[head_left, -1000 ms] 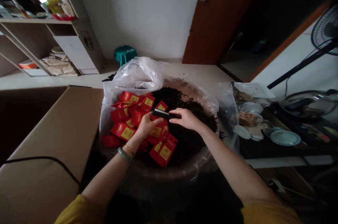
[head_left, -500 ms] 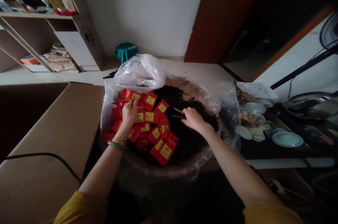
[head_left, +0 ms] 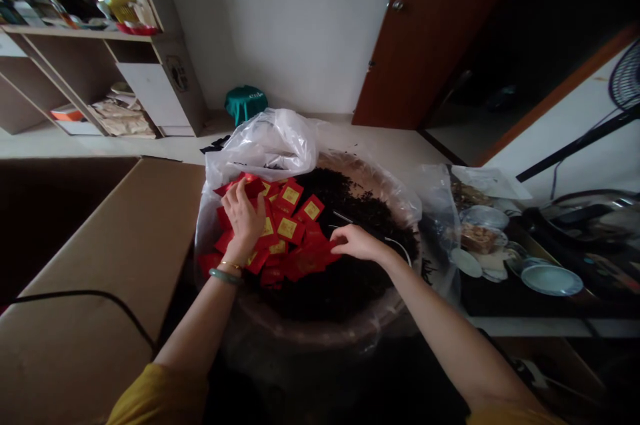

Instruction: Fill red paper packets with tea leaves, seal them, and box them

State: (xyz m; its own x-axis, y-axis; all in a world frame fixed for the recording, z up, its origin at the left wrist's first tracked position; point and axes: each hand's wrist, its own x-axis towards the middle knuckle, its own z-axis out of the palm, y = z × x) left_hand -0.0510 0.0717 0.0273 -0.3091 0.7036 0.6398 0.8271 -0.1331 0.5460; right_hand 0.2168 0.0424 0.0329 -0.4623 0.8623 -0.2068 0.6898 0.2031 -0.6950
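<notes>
Red packets [head_left: 289, 228] with yellow labels lie heaped on the left side of a round basket [head_left: 320, 335] lined with clear plastic. Dark, dry, leaf-like material [head_left: 350, 195] fills the rest of it. My left hand [head_left: 244, 217] rests over the heap, fingers loosely spread and thumb apart, touching the packets. With closed fingers, my right hand [head_left: 357, 243] pinches the edge of a red packet [head_left: 320, 251] at the heap's right side. Thin metal tongs [head_left: 343, 217] lie on the dark material behind that hand, which partly hides them.
On the left stands an open cardboard box [head_left: 150, 211] with a black cable [head_left: 100, 293] across it. Dishes [head_left: 551, 276] and a dark appliance crowd a low table at right. Shelves [head_left: 130, 38], a green-covered bin [head_left: 246, 103] and a brown door [head_left: 385, 58] are behind.
My right hand has left the tongs and moved down and slightly left to the packets. The front packets have shifted up and left. My left hand has loosened from a pinch to spread fingers.
</notes>
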